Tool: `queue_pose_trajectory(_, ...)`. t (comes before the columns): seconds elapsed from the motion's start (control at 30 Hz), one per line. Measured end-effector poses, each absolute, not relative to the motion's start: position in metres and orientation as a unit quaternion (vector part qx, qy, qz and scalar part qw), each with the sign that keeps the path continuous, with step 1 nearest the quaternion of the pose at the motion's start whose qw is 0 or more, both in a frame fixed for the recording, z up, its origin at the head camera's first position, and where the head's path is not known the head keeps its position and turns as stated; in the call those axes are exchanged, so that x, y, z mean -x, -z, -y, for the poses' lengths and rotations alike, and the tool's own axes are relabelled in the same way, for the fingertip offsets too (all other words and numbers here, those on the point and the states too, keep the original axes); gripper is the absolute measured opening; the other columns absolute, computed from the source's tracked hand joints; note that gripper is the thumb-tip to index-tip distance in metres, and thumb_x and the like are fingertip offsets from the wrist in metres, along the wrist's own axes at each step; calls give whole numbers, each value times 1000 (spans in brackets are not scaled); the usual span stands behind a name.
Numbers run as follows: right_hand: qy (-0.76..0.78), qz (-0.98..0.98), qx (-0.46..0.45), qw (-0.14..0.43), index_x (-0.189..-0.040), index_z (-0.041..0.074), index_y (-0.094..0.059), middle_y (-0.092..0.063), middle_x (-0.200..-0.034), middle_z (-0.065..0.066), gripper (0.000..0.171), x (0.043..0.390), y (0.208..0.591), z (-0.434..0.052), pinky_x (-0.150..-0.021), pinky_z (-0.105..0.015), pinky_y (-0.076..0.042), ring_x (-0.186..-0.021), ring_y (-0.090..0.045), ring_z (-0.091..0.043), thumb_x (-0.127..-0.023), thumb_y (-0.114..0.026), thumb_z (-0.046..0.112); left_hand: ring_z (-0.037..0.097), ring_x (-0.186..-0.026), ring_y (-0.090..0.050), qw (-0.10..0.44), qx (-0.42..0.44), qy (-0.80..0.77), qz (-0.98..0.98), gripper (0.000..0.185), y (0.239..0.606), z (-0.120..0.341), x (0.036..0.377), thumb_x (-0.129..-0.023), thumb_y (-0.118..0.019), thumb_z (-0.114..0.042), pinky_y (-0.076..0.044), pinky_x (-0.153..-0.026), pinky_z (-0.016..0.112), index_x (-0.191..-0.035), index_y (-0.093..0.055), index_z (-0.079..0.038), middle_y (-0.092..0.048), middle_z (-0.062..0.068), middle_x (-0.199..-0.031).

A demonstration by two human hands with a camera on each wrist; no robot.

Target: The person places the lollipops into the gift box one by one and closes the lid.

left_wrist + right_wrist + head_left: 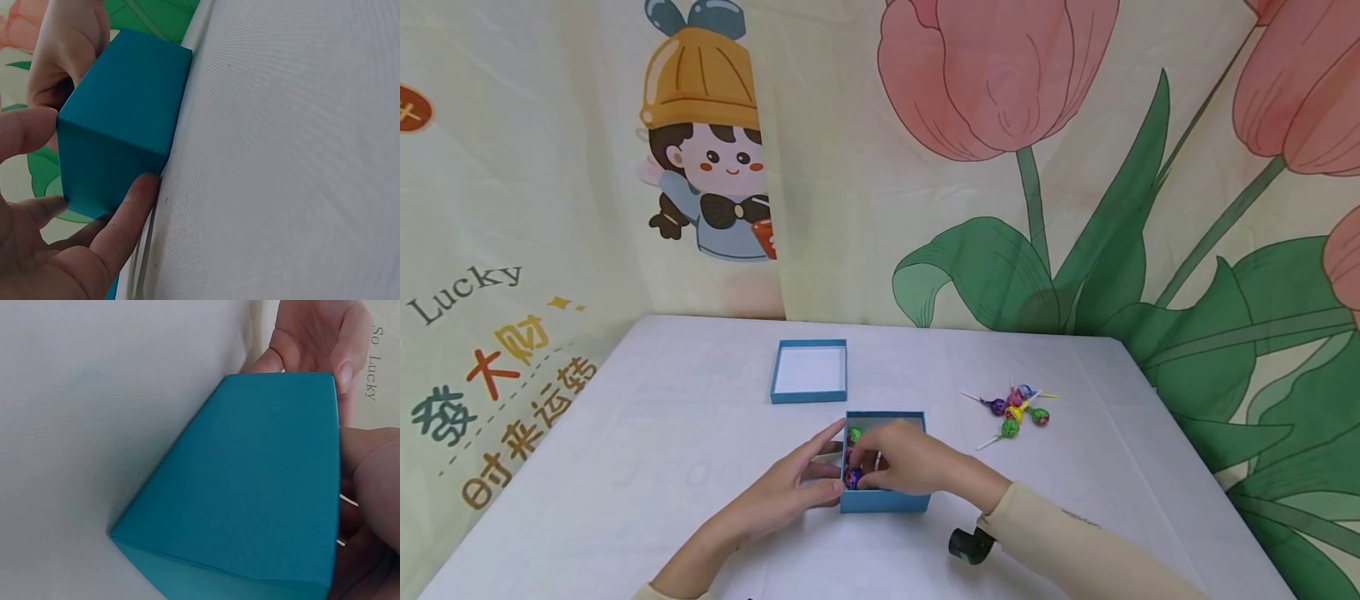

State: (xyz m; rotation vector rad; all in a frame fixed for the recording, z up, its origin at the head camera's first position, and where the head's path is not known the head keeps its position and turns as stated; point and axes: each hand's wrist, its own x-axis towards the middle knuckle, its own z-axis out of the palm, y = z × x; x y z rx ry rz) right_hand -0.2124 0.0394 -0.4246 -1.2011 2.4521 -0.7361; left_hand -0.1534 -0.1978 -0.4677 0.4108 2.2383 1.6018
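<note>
On the table stands a blue box without its lid, lollipops lying along its left side. My left hand rests against the box's left wall, fingers fairly straight and thumb by the near corner. In the left wrist view its fingers touch the blue side close to the tabletop. My right hand reaches down into the box, fingers curled, with a purple lollipop at the pinching fingertips. A green lollipop lies at the box's far left corner. In the right wrist view, the box wall partly hides those fingers.
The blue box lid, its white inside facing up, lies behind the box to the left. A loose pile of several wrapped lollipops is on the right of the table. A black cylindrical device hangs under the right wrist. Printed curtains stand behind the table.
</note>
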Motion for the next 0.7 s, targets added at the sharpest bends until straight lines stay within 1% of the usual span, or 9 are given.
queue_pose_trajectory(0.17, 250, -856, 424, 156, -109, 11, -78, -70, -87, 10, 13, 213, 428, -37, -73, -13, -54, -76, -62, 0, -96, -80, 12, 38, -139, -55, 177, -152, -568, -790, 81, 467, 199, 154, -105, -67, -34, -49, -109, 63, -171, -20, -30, -37, 19, -166)
queue_pose_trajectory(0.4, 241, -857, 427, 158, -108, 11, -79, -70, -86, 10, 14, 215, 431, -35, -72, -11, -53, -75, -61, 0, -95, -82, 13, 37, -139, -55, 174, -155, -568, -790, 81, 468, 199, 154, -105, -67, -33, -50, -109, 62, -171, -20, -31, -37, 19, -166)
queue_pose_trajectory(0.7, 236, -848, 445, 167, -103, 13, -77, -67, -81, 11, 12, 219, 434, -33, -69, -12, -53, -71, -58, 0, -93, -84, 12, 36, -140, -54, 176, -146, -566, -792, 81, 468, 198, 153, -105, -68, -33, -50, -110, 58, -171, -21, -32, -38, 17, -166)
